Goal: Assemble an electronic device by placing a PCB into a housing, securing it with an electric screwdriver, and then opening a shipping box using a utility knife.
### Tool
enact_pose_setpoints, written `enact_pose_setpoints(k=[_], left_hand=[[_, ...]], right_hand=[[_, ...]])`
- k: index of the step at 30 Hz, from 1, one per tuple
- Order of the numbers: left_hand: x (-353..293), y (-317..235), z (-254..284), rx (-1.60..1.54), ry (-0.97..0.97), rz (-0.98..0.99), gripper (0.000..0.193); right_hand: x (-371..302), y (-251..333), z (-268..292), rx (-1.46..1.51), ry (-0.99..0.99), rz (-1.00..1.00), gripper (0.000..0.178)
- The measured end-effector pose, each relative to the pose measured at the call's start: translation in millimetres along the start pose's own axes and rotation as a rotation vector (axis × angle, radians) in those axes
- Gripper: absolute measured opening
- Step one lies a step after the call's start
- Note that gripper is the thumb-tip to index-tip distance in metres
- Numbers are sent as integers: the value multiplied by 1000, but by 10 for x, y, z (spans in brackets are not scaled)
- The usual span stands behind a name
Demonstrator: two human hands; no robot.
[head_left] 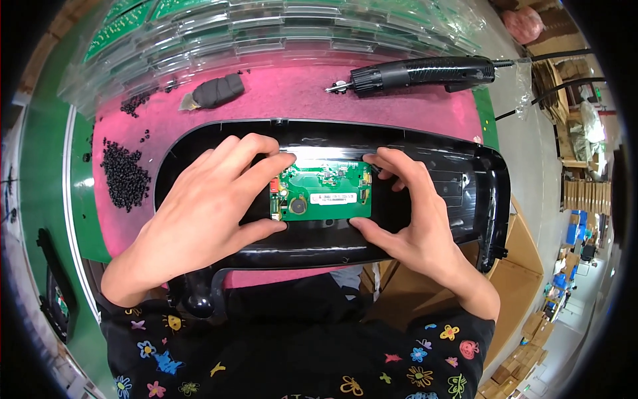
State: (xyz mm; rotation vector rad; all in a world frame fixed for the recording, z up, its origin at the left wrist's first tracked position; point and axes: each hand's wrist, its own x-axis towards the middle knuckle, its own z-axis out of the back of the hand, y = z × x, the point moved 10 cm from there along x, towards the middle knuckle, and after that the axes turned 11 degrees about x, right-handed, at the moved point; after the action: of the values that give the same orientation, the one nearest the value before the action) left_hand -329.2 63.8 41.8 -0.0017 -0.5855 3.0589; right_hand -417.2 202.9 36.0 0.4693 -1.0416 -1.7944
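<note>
A green circuit board (322, 207) with a white label and a round dark part lies in the middle of a long black plastic housing (425, 229). My left hand (212, 193) grips the board's left end, thumb at the lower corner and forefinger at the upper one. At the other end my right hand (419, 206) holds it likewise, thumb on the lower edge and fingers by the upper right corner. Whether the board rests fully on the housing floor I cannot tell. The housing lies open side up, its near edge toward my body.
A black electric screwdriver (425, 74) lies beyond the housing on the pink mat (286, 93). Left of it is a dark wrapped tool (216, 92). Small black screws (125, 176) form a pile at the left. Clear plastic trays (266, 40) stand behind; a cardboard box (512, 266) is at the right.
</note>
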Motion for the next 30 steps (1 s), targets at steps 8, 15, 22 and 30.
enact_pose_setpoints(k=[8,15,22,30], left_hand=[[-16,20,-24,0,-1,-10,69],[-10,15,-12,-4,-15,-28,68],[-30,32,-9,1,-28,-47,72],[-146,114,124,-118,-157,-24,60]], right_hand=[[12,-2,-21,-19,19,5,75],[-2,22,3,-30,16,7,75],[63,27,65,27,24,-125,79],[294,-108,1420,-550,-458,-95,58]])
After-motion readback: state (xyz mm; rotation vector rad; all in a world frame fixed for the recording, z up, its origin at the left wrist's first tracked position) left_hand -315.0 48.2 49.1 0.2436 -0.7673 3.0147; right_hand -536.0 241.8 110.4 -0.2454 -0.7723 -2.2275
